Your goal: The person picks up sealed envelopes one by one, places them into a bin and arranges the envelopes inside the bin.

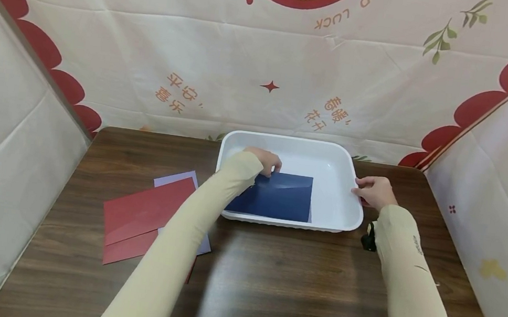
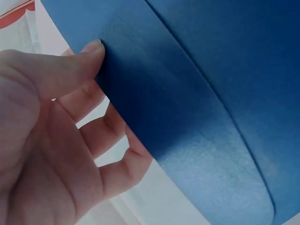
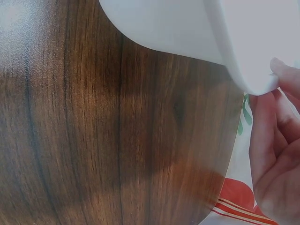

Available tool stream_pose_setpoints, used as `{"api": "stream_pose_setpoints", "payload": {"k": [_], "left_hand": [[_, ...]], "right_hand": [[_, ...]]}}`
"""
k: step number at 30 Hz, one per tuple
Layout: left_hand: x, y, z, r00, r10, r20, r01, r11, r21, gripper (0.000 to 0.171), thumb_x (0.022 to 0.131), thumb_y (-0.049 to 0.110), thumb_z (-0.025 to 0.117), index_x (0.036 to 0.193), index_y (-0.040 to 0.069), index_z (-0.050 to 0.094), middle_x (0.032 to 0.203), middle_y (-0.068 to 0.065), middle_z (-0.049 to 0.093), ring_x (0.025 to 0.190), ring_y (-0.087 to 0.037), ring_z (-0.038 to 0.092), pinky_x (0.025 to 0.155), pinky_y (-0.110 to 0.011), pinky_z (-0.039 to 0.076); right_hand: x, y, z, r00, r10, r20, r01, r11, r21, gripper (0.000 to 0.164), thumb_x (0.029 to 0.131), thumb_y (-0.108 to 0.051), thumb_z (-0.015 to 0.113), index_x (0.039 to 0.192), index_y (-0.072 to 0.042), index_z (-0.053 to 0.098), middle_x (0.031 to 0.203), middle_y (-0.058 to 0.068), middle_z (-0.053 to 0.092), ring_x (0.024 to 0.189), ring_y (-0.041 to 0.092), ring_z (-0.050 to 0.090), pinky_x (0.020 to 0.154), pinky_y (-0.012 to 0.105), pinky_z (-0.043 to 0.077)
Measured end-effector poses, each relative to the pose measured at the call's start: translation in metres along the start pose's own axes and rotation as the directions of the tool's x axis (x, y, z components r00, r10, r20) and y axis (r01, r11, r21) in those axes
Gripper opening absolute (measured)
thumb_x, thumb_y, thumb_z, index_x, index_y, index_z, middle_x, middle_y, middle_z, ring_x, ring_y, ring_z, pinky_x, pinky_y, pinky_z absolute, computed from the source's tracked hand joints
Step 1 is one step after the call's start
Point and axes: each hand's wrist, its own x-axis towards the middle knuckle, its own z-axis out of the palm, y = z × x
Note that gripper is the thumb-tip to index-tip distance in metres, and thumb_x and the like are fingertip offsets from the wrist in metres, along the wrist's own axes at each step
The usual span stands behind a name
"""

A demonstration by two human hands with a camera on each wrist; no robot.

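Dark blue paper, smooth and slightly shiny, makes up the envelope [image 1: 282, 196] lying within the white tray [image 1: 333, 189], toward its near left part. Its flap runs along the far side. The left hand [image 1: 266, 161] pinches that far edge, thumb on the flap and the other fingers bent behind it, as the left wrist view shows. A thin lilac edge [image 1: 310, 218] peeps out under the envelope's right end; how many pieces lie below cannot be told. The right part of the tray shows its bare, glossy floor.

At the tray's right side, the right hand [image 1: 375, 192] grips the rim, thumb above and fingers beneath. A small black object [image 1: 369, 239] sits at that wrist, against the cream sleeve [image 1: 410, 283].

Left of the tray, partly hidden by the left sleeve [image 1: 177, 244], red envelopes [image 1: 150, 209] overlap lilac paper [image 1: 178, 177] in a loose, slanted pile.

All this rests on a dark brown wood-grain table [image 1: 276, 288] with rounded far corners. White cloth [image 1: 228, 55] rises behind and on both sides, printed with red scallops, green leaves, orange characters, a red star and the word "LUCK", which reads upside down.
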Motion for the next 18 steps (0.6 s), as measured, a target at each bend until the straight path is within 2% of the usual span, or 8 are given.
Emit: {"api": "stream_pose_setpoints", "payload": {"k": [5, 11, 18], "left_hand": [[0.006, 0.001, 0.005, 1.000, -0.008, -0.003, 0.008, 1.000, 0.016, 0.027, 0.093, 0.013, 0.049, 0.119, 0.017, 0.052, 0.116, 0.000, 0.054, 0.086, -0.014, 0.043, 0.077, -0.030, 0.037], [0.018, 0.000, 0.010, 1.000, -0.007, -0.002, 0.007, 0.998, 0.064, 0.026, 0.092, 0.008, 0.047, 0.116, 0.018, 0.053, 0.110, 0.000, 0.055, 0.084, -0.014, 0.042, 0.074, -0.029, 0.036], [0.012, 0.009, 0.012, 1.000, 0.008, -0.002, -0.008, 0.993, 0.116, 0.024, 0.092, 0.008, 0.050, 0.113, 0.019, 0.053, 0.107, 0.001, 0.054, 0.082, -0.013, 0.041, 0.069, -0.028, 0.034]], "right_hand": [[0.000, -0.001, 0.000, 1.000, 0.003, -0.007, -0.003, 1.000, -0.011, 0.042, 0.082, -0.017, 0.066, 0.116, 0.007, 0.056, 0.098, 0.023, 0.058, 0.069, 0.021, 0.058, 0.063, 0.034, 0.053], [0.001, -0.005, 0.000, 1.000, 0.018, -0.009, -0.018, 1.000, -0.015, 0.043, 0.083, -0.019, 0.066, 0.117, 0.006, 0.056, 0.107, 0.027, 0.054, 0.075, 0.024, 0.058, 0.065, 0.035, 0.053], [-0.004, -0.006, 0.001, 1.000, 0.030, 0.001, -0.030, 1.000, -0.004, 0.043, 0.083, -0.016, 0.064, 0.119, 0.007, 0.054, 0.110, 0.028, 0.053, 0.076, 0.024, 0.058, 0.069, 0.037, 0.053]]}}
